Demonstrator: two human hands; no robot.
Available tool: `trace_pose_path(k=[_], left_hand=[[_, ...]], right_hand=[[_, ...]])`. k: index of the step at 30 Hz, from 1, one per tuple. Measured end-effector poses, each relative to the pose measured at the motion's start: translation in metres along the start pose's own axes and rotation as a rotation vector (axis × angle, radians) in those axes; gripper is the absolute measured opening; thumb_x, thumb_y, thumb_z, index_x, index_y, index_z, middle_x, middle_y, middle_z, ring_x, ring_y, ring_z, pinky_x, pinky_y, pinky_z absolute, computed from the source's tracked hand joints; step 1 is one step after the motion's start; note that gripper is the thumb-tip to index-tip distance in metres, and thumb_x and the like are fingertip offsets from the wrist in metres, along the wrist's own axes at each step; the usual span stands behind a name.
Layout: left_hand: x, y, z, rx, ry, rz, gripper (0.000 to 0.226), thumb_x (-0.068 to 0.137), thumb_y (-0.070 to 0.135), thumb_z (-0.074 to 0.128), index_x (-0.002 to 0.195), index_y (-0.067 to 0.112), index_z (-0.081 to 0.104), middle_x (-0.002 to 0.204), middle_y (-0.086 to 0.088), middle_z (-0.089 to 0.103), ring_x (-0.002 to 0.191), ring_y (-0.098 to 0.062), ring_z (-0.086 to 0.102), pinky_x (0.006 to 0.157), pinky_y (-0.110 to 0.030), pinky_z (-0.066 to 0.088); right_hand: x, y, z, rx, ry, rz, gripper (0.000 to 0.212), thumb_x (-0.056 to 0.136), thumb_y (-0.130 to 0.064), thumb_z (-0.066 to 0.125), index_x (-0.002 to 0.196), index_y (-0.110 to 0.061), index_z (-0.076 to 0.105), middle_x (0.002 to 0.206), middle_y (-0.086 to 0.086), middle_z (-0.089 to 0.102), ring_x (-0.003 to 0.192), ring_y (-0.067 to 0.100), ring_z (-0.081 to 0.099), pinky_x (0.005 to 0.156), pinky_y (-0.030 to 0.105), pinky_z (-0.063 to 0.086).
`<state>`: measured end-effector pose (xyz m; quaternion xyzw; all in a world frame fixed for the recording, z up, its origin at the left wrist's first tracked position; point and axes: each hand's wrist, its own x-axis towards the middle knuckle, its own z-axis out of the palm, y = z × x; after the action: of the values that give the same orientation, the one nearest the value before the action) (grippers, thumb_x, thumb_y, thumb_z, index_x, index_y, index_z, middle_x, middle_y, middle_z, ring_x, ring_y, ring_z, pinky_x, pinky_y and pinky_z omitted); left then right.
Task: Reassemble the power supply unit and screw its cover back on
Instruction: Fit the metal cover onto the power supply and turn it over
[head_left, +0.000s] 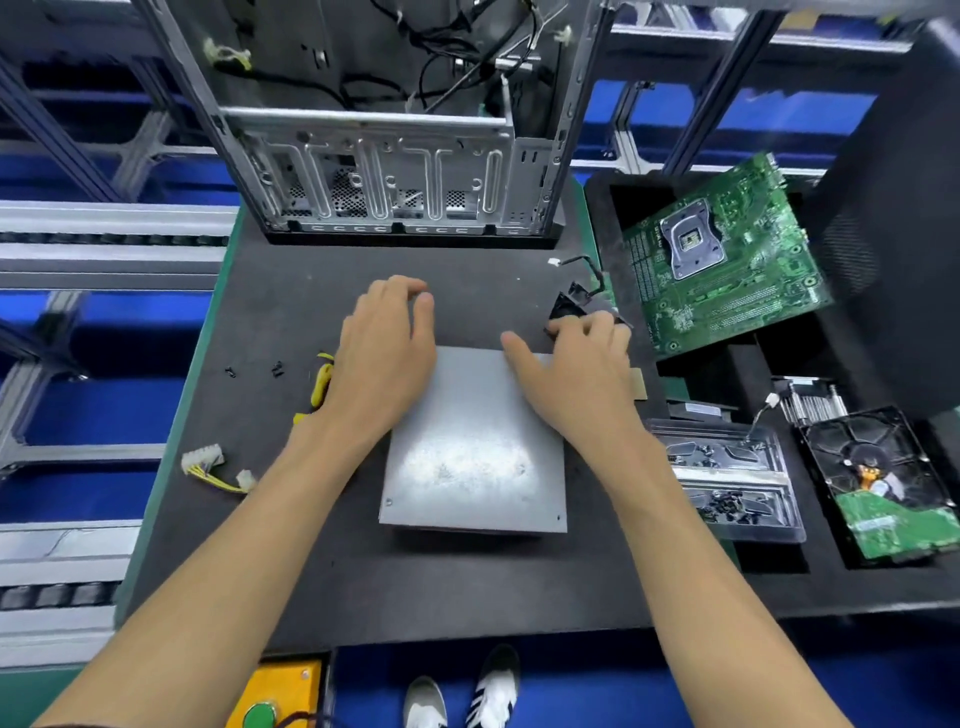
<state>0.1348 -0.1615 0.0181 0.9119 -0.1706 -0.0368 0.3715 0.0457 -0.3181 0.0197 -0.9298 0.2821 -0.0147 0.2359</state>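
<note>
A dark foam work mat (311, 571) is carrying every part of the scene. An empty computer case (384, 156), its metal frame open toward the viewer, is standing upright at the mat's far edge, with black cables hanging inside it. The power supply unit (472, 457), grey cover plate facing up, is lying flat near the middle of the mat, slightly toward the near edge. A green motherboard (727, 260) is sitting tilted in a foam recess at the far right corner, and a hard drive (878, 483), circuit side up, is lying in another recess at the right edge. A clear plastic tray (727, 483) holding small dark screws is resting between the unit and the drive. Yellow cables with white connectors (213, 467) are trailing toward the left edge. The left hand (387, 353) is hovering over the unit's far left corner, fingers loosely curled and holding nothing. The right hand (576, 369) is resting on the far right corner, fingertips gripping a small black fan (566, 309). A few loose black screws (278, 369) are lying left of the unit.
</note>
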Motion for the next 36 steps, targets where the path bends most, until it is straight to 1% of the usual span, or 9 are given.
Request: trace_pose_path(k=[5,10,13,17,19,23,27,31,36], left_hand=[[0.004,-0.022,-0.004,-0.021,0.092,-0.151,0.032,0.107,0.017,0.031,0.126,0.015,0.057,0.122,-0.006,0.064,0.118,-0.027,0.055,0.096,-0.045,0.044],[-0.019,-0.060,0.000,-0.317,0.007,-0.433,0.032,0.102,0.006,0.030,0.115,0.020,0.055,0.103,0.000,0.070,0.095,-0.018,0.067,0.074,-0.024,0.049],[-0.030,-0.072,0.000,-0.428,0.021,-0.518,0.034,0.099,0.004,0.026,0.112,0.016,0.056,0.101,-0.014,0.070,0.072,-0.017,0.070,0.064,-0.035,0.058],[-0.037,-0.075,-0.001,-0.449,-0.012,-0.509,0.030,0.105,0.009,0.027,0.113,0.017,0.055,0.082,-0.008,0.069,0.057,-0.020,0.062,0.052,-0.032,0.049],[-0.038,-0.074,-0.001,-0.456,-0.025,-0.506,0.030,0.107,0.012,0.027,0.113,0.020,0.055,0.078,-0.005,0.069,0.056,-0.018,0.059,0.052,-0.030,0.046],[-0.040,-0.065,-0.006,-0.444,-0.074,-0.472,0.027,0.105,0.038,0.040,0.103,0.024,0.063,0.073,0.006,0.071,0.062,-0.013,0.063,0.065,-0.032,0.047],[-0.041,-0.050,-0.012,-0.419,-0.260,-0.448,0.067,0.069,0.089,0.048,0.103,0.036,0.068,0.088,0.024,0.072,0.084,0.003,0.068,0.078,-0.025,0.049],[-0.050,-0.048,-0.018,-0.492,-0.445,-0.438,0.067,0.061,0.067,0.082,0.116,0.038,0.057,0.092,0.027,0.074,0.086,0.007,0.070,0.066,-0.011,0.050],[-0.056,-0.046,-0.020,-0.570,-0.401,-0.460,0.064,0.062,0.053,0.091,0.111,0.027,0.060,0.096,0.013,0.078,0.093,-0.007,0.074,0.085,-0.034,0.057]], right_hand=[[0.006,-0.040,-0.020,0.343,0.227,-0.302,0.017,0.103,-0.029,0.055,0.099,-0.016,0.065,0.105,-0.001,0.057,0.107,0.020,0.044,0.093,0.027,0.035],[0.019,-0.098,-0.025,0.349,0.185,-0.435,0.030,0.108,-0.022,0.041,0.082,-0.013,0.053,0.083,0.001,0.059,0.089,0.025,0.048,0.086,0.039,0.039],[0.030,-0.119,-0.013,0.358,0.275,-0.482,0.028,0.109,-0.022,0.035,0.083,-0.015,0.044,0.075,-0.001,0.052,0.081,0.025,0.044,0.071,0.040,0.033],[0.046,-0.112,0.036,-0.152,-0.102,-0.328,0.020,0.107,-0.014,0.034,0.114,-0.010,0.053,0.114,0.011,0.066,0.109,0.037,0.056,0.080,0.040,0.036],[0.049,-0.104,0.053,-0.180,-0.256,-0.238,0.022,0.105,-0.013,0.037,0.120,-0.006,0.052,0.123,0.018,0.065,0.114,0.040,0.060,0.078,0.040,0.035],[0.053,-0.103,0.060,-0.097,-0.256,-0.211,0.008,0.104,-0.015,0.037,0.105,-0.010,0.044,0.121,0.021,0.065,0.111,0.045,0.060,0.076,0.041,0.034],[0.055,-0.101,0.059,0.003,-0.267,-0.143,0.006,0.103,-0.015,0.036,0.101,-0.012,0.040,0.123,0.023,0.063,0.111,0.045,0.059,0.077,0.042,0.034],[0.061,-0.100,0.053,0.081,-0.340,-0.035,0.036,0.107,-0.026,0.028,0.118,-0.005,0.055,0.132,0.024,0.058,0.119,0.044,0.054,0.091,0.045,0.040],[0.061,-0.095,0.048,-0.089,-0.494,-0.023,0.070,0.107,-0.052,0.014,0.139,-0.006,0.055,0.146,0.021,0.054,0.131,0.040,0.051,0.105,0.047,0.038]])
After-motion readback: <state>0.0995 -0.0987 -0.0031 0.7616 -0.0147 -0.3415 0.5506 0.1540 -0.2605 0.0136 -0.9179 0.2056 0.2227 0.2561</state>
